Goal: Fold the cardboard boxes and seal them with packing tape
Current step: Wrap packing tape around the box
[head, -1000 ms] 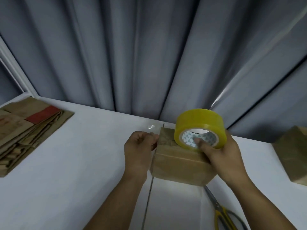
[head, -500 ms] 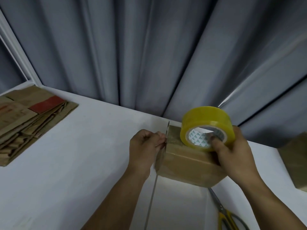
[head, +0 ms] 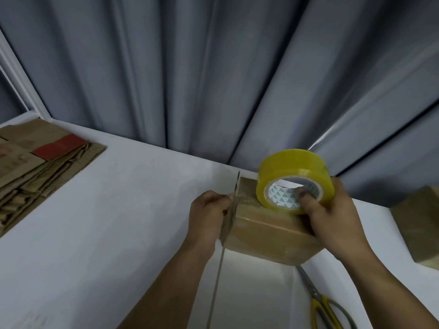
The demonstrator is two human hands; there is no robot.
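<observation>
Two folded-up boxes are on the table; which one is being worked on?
The centre box, with the yellow tape roll on top, held by the right hand. The box at the right edge stands untouched.

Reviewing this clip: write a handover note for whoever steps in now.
Left hand pinches the tape end at the left edge of the box.
Right hand grips the tape roll on the box top, thumb in its core.
Done: box folded, strip started across the top.
Left: pull tape across, cut it with the scissors lying near right; flat cardboard stack at far left unfolded.
</observation>
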